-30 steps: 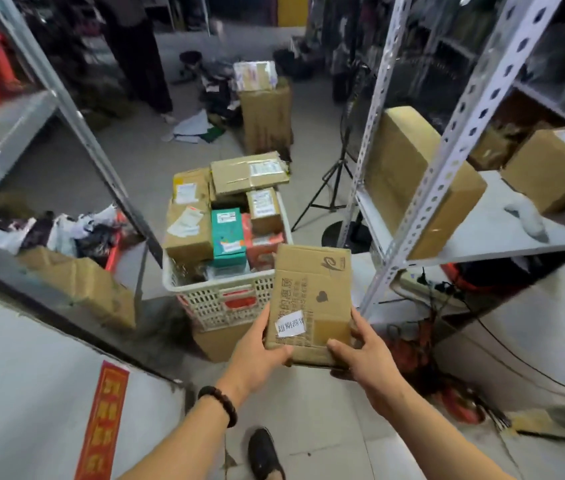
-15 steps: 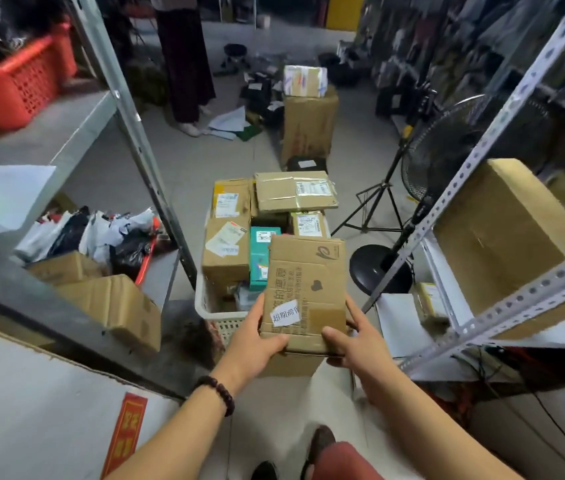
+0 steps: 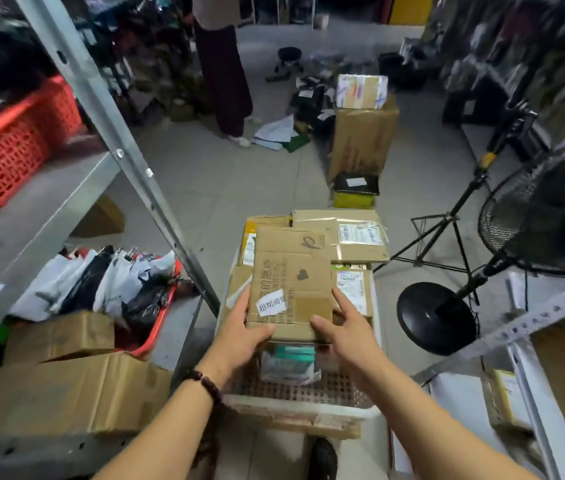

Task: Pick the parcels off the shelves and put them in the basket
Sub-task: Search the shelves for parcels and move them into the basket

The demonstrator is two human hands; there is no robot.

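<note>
my left hand [image 3: 246, 327] grasps the near left corner of a brown cardboard parcel [image 3: 291, 271], thumb on top; my right hand [image 3: 347, 327] lies against its right edge, fingers nearly straight, not clenched. the parcel is on or just above the pile filling the white basket [image 3: 295, 407]. i judge the task well along, though boxes [image 3: 66, 393] wait on the shelf [image 3: 31, 452] to my left.

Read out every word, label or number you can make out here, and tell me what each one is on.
"超期滞留" (last character unclear): white sticker on the cardboard box.
Printed lines on that box: too blurred to read.
Shipping labels on the parcels in the basket: too small to read.
</note>
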